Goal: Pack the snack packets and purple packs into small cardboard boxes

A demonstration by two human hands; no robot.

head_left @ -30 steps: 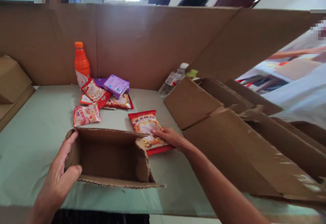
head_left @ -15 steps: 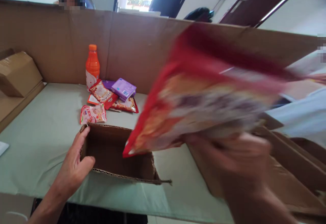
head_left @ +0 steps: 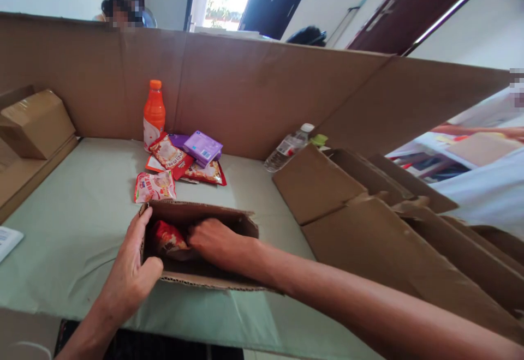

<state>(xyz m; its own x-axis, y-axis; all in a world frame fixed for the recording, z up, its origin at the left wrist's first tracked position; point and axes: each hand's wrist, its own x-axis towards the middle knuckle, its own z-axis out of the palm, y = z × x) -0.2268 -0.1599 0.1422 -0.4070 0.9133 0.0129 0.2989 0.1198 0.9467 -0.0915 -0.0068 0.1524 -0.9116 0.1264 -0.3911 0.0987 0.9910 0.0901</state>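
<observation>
An open cardboard box [head_left: 204, 282] stands near the front edge of the table. My left hand [head_left: 137, 259] grips its left wall, with the fingers on the outside and the thumb over the near side. Inside the box, my right hand [head_left: 213, 240] is closed on a red snack bag [head_left: 168, 238] lying at the left end; part of the bag is hidden by the walls and my fingers. Just behind the box is a small pink snack packet [head_left: 154, 186]. Red packets [head_left: 170, 153] and purple packs [head_left: 202, 147] are piled beyond it, beside an upright orange bottle [head_left: 154, 112].
On the right stand several cardboard boxes [head_left: 393, 251], with a clear plastic bottle [head_left: 289, 147] leaning behind them. More cardboard [head_left: 39, 123] sits at the far left. A tall cardboard panel [head_left: 245, 87] closes the back. People are beyond it and at the right.
My right hand has moved left and down into the box with the large red bag, which was raised above the table's right side. My left hand stays on the box wall.
</observation>
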